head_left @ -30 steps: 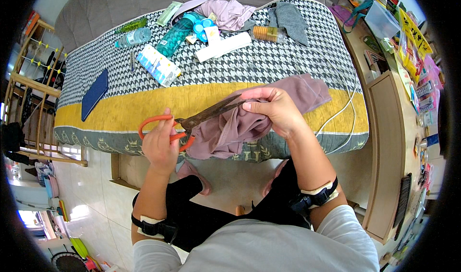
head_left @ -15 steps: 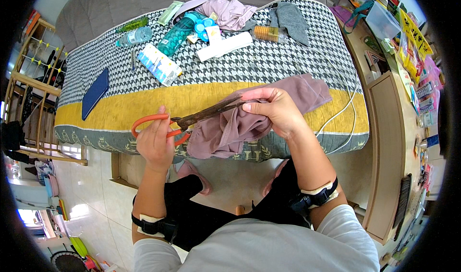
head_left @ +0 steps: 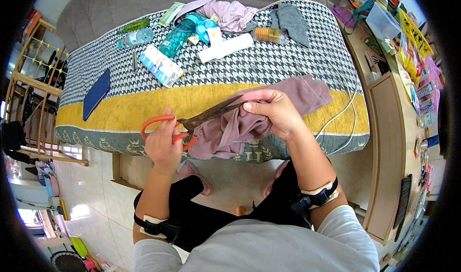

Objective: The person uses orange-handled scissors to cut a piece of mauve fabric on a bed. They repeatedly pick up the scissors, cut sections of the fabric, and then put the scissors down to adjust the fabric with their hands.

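Observation:
My left hand (head_left: 163, 145) is closed round the orange handles of a pair of scissors (head_left: 211, 114), whose dark, rusty-looking blades slant up to the right. At the far end, my right hand (head_left: 280, 112) pinches the blade tips between thumb and fingers. A crumpled mauve cloth garment (head_left: 230, 134) lies under the blades on the bed's front edge and stretches right, past the right hand. Whether the right hand's lower fingers also touch the cloth is hidden.
Across the bed (head_left: 230, 77) lie a blue notebook (head_left: 96, 95), a white carton (head_left: 161, 66), a teal bottle (head_left: 178, 37), a white roll (head_left: 225, 48) and grey cloth (head_left: 291, 24). A white cable (head_left: 353, 111) runs along the right side. A wooden cabinet (head_left: 384, 157) stands at right.
My left hand and the scissor handles have shifted a little to the right, toward my right hand. The right hand and the garment are nearly where they were.

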The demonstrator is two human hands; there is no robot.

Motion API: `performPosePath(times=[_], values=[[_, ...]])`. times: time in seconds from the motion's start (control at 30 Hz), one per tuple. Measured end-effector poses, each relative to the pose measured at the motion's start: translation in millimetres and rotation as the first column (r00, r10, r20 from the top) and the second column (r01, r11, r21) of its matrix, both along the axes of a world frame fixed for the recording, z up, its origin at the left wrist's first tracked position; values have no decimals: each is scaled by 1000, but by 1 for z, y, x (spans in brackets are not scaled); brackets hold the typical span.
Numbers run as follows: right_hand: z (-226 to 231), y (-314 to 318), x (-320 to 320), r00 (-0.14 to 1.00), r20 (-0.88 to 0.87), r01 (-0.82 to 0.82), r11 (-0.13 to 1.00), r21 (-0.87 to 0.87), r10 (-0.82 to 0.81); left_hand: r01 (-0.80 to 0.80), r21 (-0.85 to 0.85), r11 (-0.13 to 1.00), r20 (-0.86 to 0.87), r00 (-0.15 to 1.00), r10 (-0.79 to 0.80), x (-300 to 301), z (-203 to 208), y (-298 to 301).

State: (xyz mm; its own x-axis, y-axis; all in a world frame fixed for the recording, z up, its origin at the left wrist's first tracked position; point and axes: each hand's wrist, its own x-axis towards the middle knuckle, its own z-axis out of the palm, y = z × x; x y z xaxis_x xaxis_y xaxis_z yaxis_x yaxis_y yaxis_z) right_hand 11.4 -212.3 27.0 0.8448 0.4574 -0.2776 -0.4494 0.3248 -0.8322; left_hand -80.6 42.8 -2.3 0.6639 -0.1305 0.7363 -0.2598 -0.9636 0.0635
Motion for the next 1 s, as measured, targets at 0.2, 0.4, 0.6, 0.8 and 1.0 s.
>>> performPosePath(times=[0.2, 0.4, 0.6, 0.8, 1.0], values=[[-3, 1, 1, 999, -47, 6, 1000, 30, -5, -10, -1, 1000, 35, 999, 10, 1, -2, -5], [-8, -1, 3, 999, -42, -5, 1000, 13, 6, -8, 26, 1000, 49, 999, 7, 1, 0, -6], [-6, 0, 3, 998, -56, -10, 1000, -4, 9, 10, 30, 999, 78, 997, -12, 2, 1, -5], [-10, -2, 6, 996, -85, 11, 998, 62, -6, -6, -54, 999, -79, 997, 2, -1, -1, -9], [-7, -3, 6, 999, -43, 12, 1000, 21, -12, 37, 14, 999, 6, 999, -37, 3, -2, -4]])
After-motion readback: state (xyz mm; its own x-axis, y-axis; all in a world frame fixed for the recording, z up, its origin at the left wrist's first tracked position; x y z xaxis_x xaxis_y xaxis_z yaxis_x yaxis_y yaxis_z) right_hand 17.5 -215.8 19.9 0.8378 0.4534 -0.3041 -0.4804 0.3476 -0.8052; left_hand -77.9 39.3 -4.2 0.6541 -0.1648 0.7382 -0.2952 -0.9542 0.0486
